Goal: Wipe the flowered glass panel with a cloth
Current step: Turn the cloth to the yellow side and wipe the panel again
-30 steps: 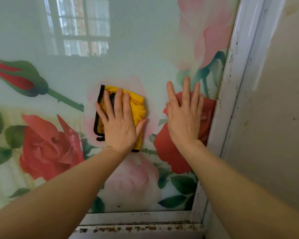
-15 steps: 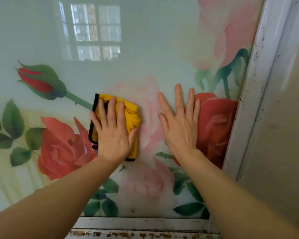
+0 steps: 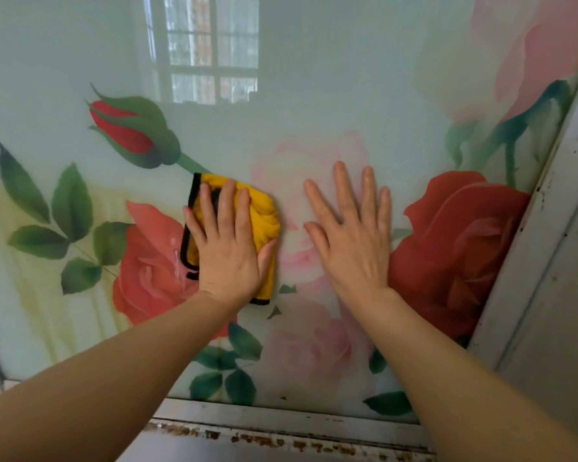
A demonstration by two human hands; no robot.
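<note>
The flowered glass panel (image 3: 314, 105) fills the view, printed with red and pink roses, a red bud and green leaves, with a window reflected near the top. A folded yellow cloth (image 3: 262, 218) with black edging lies flat on the glass beside a red rose. My left hand (image 3: 229, 243) presses on the cloth with fingers spread, covering most of it. Just right of the cloth, my right hand (image 3: 351, 233) rests flat on the bare glass over a pale pink rose, fingers apart and holding nothing.
A white metal frame (image 3: 528, 255) with dark specks borders the panel on the right. The bottom rail (image 3: 281, 425) is white with rusty flaking patches. A plain wall (image 3: 568, 328) lies beyond the right frame.
Both hands and the cloth have slid left along the glass, away from the right frame. The cloth now sits at the edge of the left red rose.
</note>
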